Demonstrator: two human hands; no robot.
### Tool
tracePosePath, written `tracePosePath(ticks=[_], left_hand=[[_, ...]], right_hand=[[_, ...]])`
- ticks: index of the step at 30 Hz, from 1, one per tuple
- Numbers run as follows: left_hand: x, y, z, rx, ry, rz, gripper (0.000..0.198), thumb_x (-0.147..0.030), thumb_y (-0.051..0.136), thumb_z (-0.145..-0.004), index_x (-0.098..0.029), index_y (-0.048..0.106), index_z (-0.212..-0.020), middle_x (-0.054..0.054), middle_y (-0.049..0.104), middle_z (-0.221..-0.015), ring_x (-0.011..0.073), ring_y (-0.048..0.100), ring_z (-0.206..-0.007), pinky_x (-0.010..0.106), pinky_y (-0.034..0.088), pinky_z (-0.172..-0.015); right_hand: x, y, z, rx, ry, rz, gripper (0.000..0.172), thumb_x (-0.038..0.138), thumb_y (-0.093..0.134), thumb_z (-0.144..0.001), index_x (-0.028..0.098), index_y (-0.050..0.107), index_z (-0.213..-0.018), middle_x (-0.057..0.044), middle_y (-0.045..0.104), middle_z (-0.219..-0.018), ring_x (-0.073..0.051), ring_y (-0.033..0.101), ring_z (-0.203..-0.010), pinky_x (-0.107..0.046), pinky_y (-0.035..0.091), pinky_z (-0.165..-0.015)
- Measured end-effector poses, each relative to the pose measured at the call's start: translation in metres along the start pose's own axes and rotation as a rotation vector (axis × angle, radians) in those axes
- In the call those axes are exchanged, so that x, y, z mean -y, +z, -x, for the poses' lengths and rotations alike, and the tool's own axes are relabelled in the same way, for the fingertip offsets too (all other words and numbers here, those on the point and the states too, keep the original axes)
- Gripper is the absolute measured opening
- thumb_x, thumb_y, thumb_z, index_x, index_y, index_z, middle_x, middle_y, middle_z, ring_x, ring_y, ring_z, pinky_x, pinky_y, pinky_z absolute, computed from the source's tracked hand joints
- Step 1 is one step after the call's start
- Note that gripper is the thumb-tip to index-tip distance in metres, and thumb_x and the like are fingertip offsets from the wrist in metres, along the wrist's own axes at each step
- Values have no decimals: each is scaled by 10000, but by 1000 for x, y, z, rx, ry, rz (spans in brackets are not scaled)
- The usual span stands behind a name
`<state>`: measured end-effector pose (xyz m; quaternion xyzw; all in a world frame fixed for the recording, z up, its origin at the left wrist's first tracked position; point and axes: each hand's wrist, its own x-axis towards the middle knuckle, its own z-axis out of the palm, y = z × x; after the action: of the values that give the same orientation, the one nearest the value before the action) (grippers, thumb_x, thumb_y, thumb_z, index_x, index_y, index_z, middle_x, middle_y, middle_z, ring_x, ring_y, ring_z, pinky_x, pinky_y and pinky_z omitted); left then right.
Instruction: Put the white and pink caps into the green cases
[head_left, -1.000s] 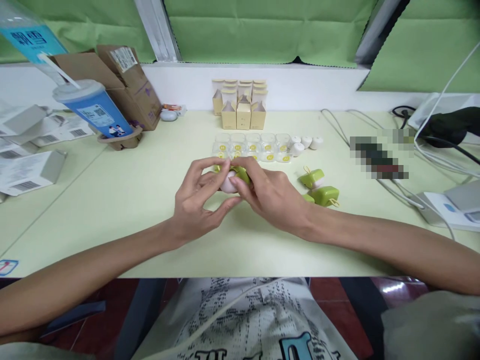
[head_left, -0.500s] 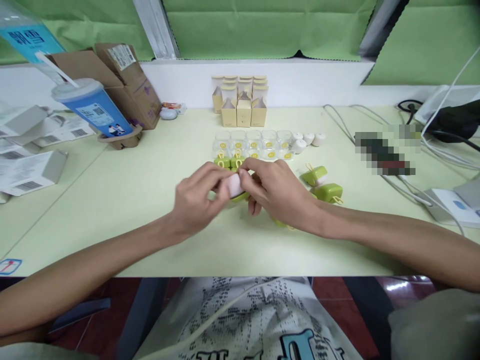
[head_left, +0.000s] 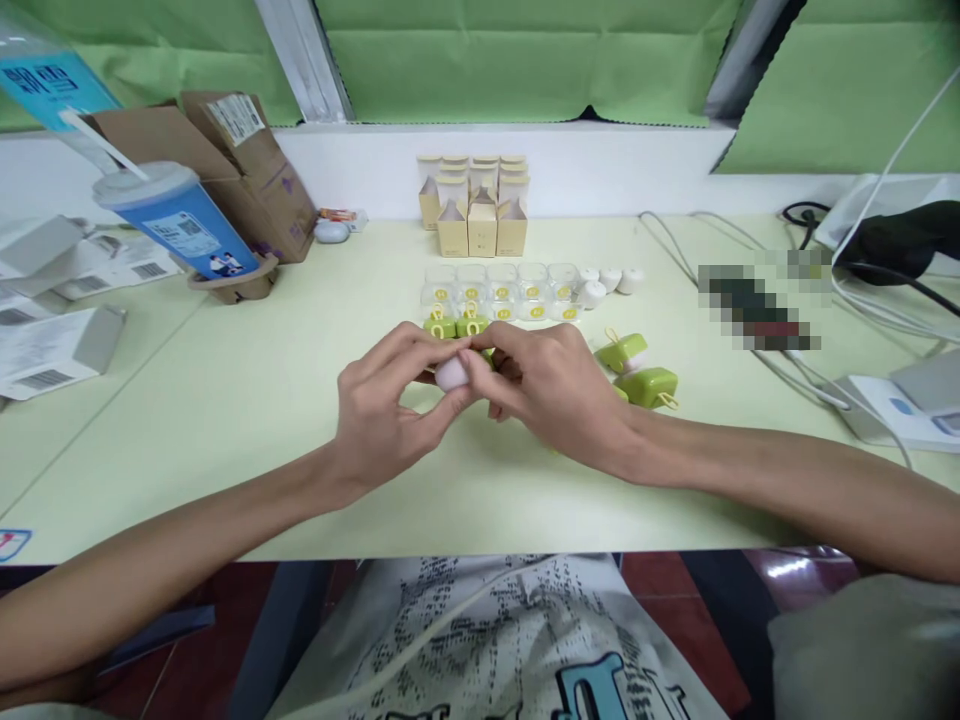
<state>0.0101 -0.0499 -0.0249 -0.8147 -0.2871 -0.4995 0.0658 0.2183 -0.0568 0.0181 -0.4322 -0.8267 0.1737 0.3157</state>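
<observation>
My left hand (head_left: 390,400) and my right hand (head_left: 562,390) meet over the middle of the table, fingertips closed around a small white rounded piece (head_left: 451,374). A bit of green shows between my right fingers; whether it joins the white piece is hidden. Just beyond my fingertips stand two green cases (head_left: 440,326) with yellow loops. Right of my right hand lie more green cases (head_left: 649,386), one with a white part showing. Behind are rows of clear plastic cups (head_left: 502,290) with yellow marks, and several white rounded pieces (head_left: 592,292) beside them.
Small open tan boxes (head_left: 481,228) stand against the wall. At left are a blue drink cup (head_left: 191,225) in a cardboard holder, a brown carton (head_left: 277,190) and white boxes (head_left: 64,350). Cables (head_left: 806,370) and a white device (head_left: 892,410) lie at right.
The white piece has turned and shifted slightly left between my fingers. My left thumb has slid right, under it. The green part beneath it shows less now. The whole view has shifted slightly.
</observation>
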Motion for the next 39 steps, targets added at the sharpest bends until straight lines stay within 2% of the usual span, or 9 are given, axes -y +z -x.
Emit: tracePosePath(ticks=[8, 12, 16, 18, 20, 26, 31, 35, 39], left_hand=[[2, 0, -4, -27, -7, -42, 93, -308, 777, -981, -261, 782, -1061, -5, 751, -860, 122, 692, -683, 271, 606, -535], [4, 0, -5, -93, -65, -7, 188, -433, 802, -996, -253, 754, -1021, 5, 763, -869, 139, 710, -724, 278, 625, -514], [6, -5, -6, -193, -41, 78, 249, -416, 880, -983, -289, 746, -1150, 9, 791, -996, 149, 764, -878, 262, 676, -593], [8, -6, -6, -171, -16, 105, 305, -376, 904, -971, -300, 749, -1223, 19, 802, -1062, 159, 789, -956, 255, 701, -639], [11, -6, -6, -135, -18, 111, 326, -354, 896, -981, -299, 749, -1267, 20, 811, -1122, 161, 802, -1008, 259, 728, -705], [35, 0, -3, -102, -235, 140, 252, -432, 701, -1100, -265, 753, -1281, 45, 735, -1221, 159, 735, -1074, 292, 686, -778], [66, 6, 5, 9, -696, 255, 252, -423, 510, -1107, -248, 691, -1115, 50, 768, -1119, 174, 629, -872, 349, 528, -758], [82, 11, 5, 100, -944, 215, 205, -444, 589, -1042, -247, 641, -1020, 15, 714, -971, 178, 544, -783, 339, 424, -728], [82, 14, -1, 214, -984, 130, 185, -414, 682, -951, -236, 663, -1000, 3, 715, -938, 189, 559, -806, 337, 402, -753]], right_hand=[[-2, -5, -1, 44, 5, -46, 277, 370, 556, -1114, 177, 738, -1035, 17, 687, -628, -131, 616, -574, -293, 444, -649], [-2, -15, -6, 69, 63, -130, 198, 274, 538, -1106, 196, 718, -1138, 44, 682, -611, -152, 672, -570, -301, 509, -668], [-4, -19, -16, 231, 178, -525, 289, 338, 457, -1176, 200, 711, -1189, -46, 814, -859, -186, 791, -719, -345, 655, -737], [-6, -20, -20, 303, 203, -728, 321, 359, 441, -1194, 203, 721, -1214, -99, 850, -1033, -203, 831, -866, -384, 712, -841], [-11, -22, -24, 271, 188, -765, 281, 316, 482, -1186, 206, 736, -1234, -106, 851, -1101, -198, 836, -931, -399, 725, -916], [-38, -47, -38, 47, 135, -469, 347, 445, 553, -1183, 207, 764, -1322, -104, 822, -1171, -196, 826, -890, -357, 718, -832], [-61, -66, -48, 153, 164, -91, 378, 409, 779, -1046, 187, 792, -1352, -139, 832, -1140, -258, 807, -875, -409, 674, -812], [-69, -52, -48, 211, 170, 291, 477, 364, 848, -984, 108, 778, -1380, -183, 833, -1089, -340, 780, -998, -458, 612, -886], [-74, -31, -47, 245, 197, 331, 470, 366, 867, -982, 105, 760, -1358, -177, 831, -1027, -327, 769, -978, -420, 587, -856]])
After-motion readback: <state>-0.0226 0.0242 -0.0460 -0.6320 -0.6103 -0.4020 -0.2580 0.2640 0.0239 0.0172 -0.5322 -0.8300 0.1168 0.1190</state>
